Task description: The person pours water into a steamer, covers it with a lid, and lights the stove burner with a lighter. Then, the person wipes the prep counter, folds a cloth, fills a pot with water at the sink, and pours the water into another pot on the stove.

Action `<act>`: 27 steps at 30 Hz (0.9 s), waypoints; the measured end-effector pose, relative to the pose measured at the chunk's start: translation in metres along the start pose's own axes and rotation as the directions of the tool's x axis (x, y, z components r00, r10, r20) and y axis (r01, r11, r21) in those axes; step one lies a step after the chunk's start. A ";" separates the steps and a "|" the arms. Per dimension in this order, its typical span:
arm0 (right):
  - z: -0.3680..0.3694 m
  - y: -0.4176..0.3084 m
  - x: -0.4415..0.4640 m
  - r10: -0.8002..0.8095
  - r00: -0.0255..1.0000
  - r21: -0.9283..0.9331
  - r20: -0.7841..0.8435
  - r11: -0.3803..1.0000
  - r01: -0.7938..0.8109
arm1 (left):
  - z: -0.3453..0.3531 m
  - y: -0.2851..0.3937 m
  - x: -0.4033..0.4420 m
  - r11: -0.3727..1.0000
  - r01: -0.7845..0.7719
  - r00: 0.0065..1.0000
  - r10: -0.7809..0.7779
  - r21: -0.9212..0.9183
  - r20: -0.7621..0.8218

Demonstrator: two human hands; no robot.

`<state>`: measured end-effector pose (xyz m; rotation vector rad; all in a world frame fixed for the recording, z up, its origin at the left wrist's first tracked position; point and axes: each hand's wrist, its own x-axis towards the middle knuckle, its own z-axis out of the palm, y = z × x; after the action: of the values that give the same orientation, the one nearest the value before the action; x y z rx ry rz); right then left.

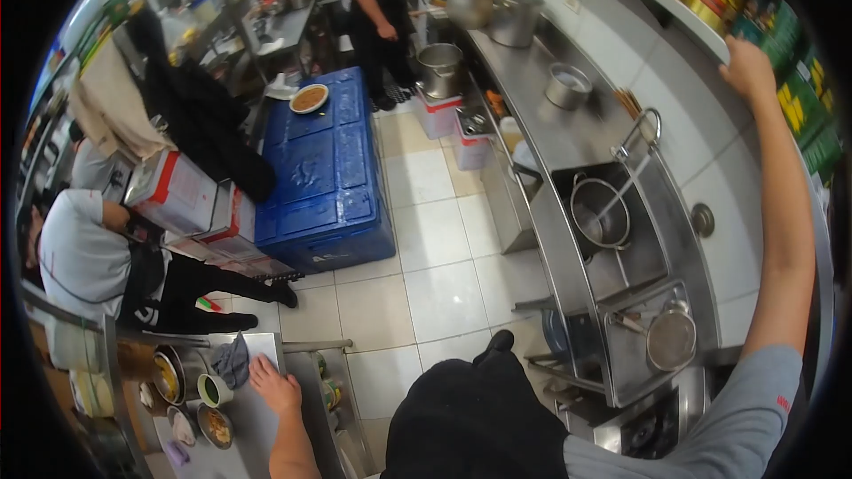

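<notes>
My left hand (273,385) lies flat on the steel counter (244,430), fingers spread, beside a crumpled grey cloth (232,362). Near it stand a white cup of green sauce (213,389), a metal bowl of food (215,426) and a larger pot (169,372). My right hand (750,69) is raised at the upper right, its fingers wrapped over the edge of a wall shelf (679,2). Yellow cans (707,2) and green packages (799,93) stand on that shelf, close to the hand.
At right, a steel sink holds a large pot (600,213) under a faucet (641,129); a strainer (671,340) lies nearer me. A blue chest (324,177) with a bowl of soup (309,99) stands ahead. One person (98,253) is at left, another (377,9) farther back.
</notes>
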<state>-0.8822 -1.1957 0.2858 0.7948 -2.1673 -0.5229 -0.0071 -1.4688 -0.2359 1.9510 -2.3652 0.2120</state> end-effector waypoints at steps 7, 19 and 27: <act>-0.018 -0.012 -0.005 0.093 0.996 0.068 0.013 0.993 -0.094 | 0.004 -0.007 0.000 0.999 0.032 0.999 -0.032 -0.042 -0.013; -0.025 -0.014 -0.004 0.097 0.994 0.101 0.046 0.990 -0.101 | 0.005 -0.011 -0.001 0.998 0.043 0.999 -0.043 -0.038 0.005; -0.029 -0.018 -0.007 0.116 0.991 0.106 0.062 0.987 -0.122 | 0.002 -0.009 -0.001 0.999 0.035 0.999 -0.034 -0.039 0.012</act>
<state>-0.8499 -1.2071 0.2903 0.7102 -2.2944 -0.3718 0.0019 -1.4701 -0.2370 1.9790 -2.3223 0.1519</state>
